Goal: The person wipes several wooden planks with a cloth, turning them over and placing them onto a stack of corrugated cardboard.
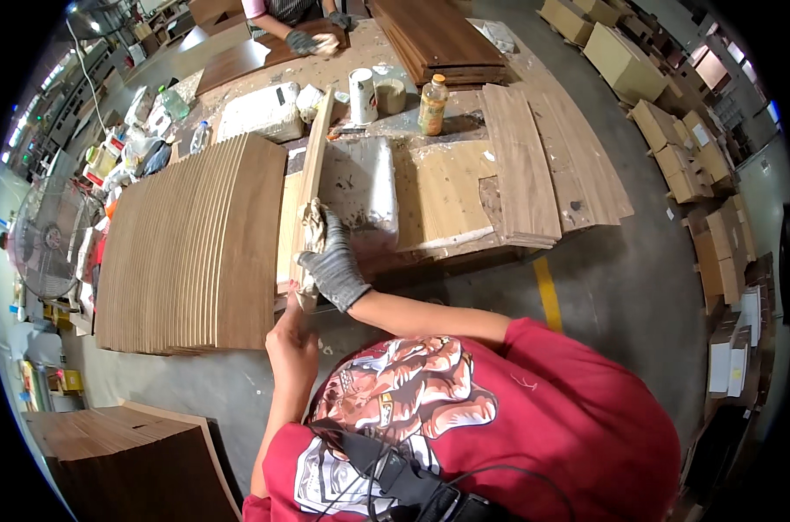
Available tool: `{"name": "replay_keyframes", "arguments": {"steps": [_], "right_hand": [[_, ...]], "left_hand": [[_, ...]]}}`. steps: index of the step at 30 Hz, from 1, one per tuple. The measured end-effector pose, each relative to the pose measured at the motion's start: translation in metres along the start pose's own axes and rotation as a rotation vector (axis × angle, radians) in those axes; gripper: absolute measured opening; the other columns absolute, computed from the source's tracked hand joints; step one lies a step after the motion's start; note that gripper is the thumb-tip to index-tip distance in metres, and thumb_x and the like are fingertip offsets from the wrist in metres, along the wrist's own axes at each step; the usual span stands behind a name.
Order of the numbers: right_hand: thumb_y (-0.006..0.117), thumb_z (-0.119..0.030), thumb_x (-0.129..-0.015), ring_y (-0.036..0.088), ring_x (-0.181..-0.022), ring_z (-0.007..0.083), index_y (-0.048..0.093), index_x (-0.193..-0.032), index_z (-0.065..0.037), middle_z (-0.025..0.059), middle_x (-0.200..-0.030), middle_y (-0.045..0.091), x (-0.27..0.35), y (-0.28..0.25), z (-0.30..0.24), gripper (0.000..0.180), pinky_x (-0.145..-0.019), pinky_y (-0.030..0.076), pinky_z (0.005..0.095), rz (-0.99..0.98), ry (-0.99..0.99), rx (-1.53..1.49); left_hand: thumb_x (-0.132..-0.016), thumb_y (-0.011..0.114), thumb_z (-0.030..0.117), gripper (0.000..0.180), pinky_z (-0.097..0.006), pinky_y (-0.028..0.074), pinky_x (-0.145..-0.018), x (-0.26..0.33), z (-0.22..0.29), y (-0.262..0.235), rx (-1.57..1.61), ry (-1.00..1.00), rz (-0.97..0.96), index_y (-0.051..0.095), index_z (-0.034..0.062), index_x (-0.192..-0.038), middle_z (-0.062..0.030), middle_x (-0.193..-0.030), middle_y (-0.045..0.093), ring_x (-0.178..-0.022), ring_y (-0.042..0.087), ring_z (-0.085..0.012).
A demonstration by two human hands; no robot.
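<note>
A long wooden board (pixel 318 155) stands on its narrow edge, running away from me across the table. In a grey knit glove, my right hand (pixel 337 271) is closed round a crumpled, stained cloth rag (pixel 311 228) pressed on the board's upper edge. My bare left hand (pixel 292 341) is closed at the board's near end, its fingertips partly hidden by the cloth. Left of the board is a row of brown wooden panels (pixel 186 235), packed upright on edge. Just right of the board lies a whitish, paint-smeared block (pixel 360 187).
Beyond stand a white can (pixel 363 96), an orange drink bottle (pixel 432 106) and a wrapped white bundle (pixel 260 113). Boards (pixel 521 161) lie stacked at right, dark panels (pixel 434 43) farther back. Across the table, a co-worker's gloved hands (pixel 312 42) work on a dark panel. A fan (pixel 51 235) stands left.
</note>
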State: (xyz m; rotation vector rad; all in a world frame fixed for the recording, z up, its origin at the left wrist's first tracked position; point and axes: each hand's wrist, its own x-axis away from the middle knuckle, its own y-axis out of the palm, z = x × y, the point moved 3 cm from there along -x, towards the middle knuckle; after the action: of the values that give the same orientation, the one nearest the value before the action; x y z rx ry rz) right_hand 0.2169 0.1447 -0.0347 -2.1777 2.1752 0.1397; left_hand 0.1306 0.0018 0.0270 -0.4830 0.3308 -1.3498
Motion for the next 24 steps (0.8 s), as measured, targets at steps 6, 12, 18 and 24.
{"name": "replay_keyframes", "arguments": {"steps": [6, 12, 18, 24], "right_hand": [[0.068, 0.011, -0.068, 0.044, -0.124, 0.0233, 0.031, -0.141, -0.002, 0.0121, -0.133, 0.044, -0.014, -0.074, -0.025, 0.083, -0.107, 0.038, 0.0338, 0.084, -0.065, -0.079], [0.064, 0.015, -0.067, 0.046, -0.124, 0.0198, 0.034, -0.141, -0.003, 0.0091, -0.135, 0.047, -0.036, -0.204, -0.065, 0.082, -0.103, 0.041, 0.0313, 0.260, -0.175, -0.398], [0.066, 0.006, -0.068, 0.056, -0.097, 0.0173, 0.054, -0.123, -0.004, 0.0041, -0.110, 0.058, -0.103, -0.375, -0.050, 0.057, -0.087, 0.049, 0.0311, 0.417, -0.044, -0.467], [0.061, 0.003, -0.072, 0.059, -0.102, 0.0179, 0.059, -0.125, -0.005, 0.0062, -0.118, 0.061, -0.157, -0.493, 0.045, 0.054, -0.079, 0.051, 0.0288, 0.446, 0.055, -0.370]], "left_hand": [[-0.068, 0.049, -0.021, 0.071, -0.031, 0.041, -0.101, -0.012, 0.038, 0.047, -0.143, 0.313, 0.021, 0.047, -0.0046, -0.137, -0.0261, -0.127, 0.059, -0.127, 0.052, -0.0273], [-0.067, 0.052, -0.014, 0.060, -0.050, 0.027, -0.113, -0.039, 0.113, 0.136, -0.141, 0.705, -0.117, 0.055, -0.0041, -0.126, -0.0250, -0.140, 0.048, -0.139, 0.036, -0.0396], [-0.057, 0.076, 0.072, 0.140, -0.060, 0.003, -0.115, -0.092, 0.155, 0.244, -0.517, 0.395, -0.251, 0.009, -0.0080, -0.149, -0.0362, -0.154, 0.005, -0.148, 0.001, -0.0416], [-0.057, 0.081, 0.068, 0.143, -0.051, 0.029, -0.111, -0.113, 0.140, 0.325, -0.076, 0.204, -0.505, 0.006, -0.0155, -0.146, -0.0365, -0.144, 0.033, -0.134, 0.038, -0.0440]]}}
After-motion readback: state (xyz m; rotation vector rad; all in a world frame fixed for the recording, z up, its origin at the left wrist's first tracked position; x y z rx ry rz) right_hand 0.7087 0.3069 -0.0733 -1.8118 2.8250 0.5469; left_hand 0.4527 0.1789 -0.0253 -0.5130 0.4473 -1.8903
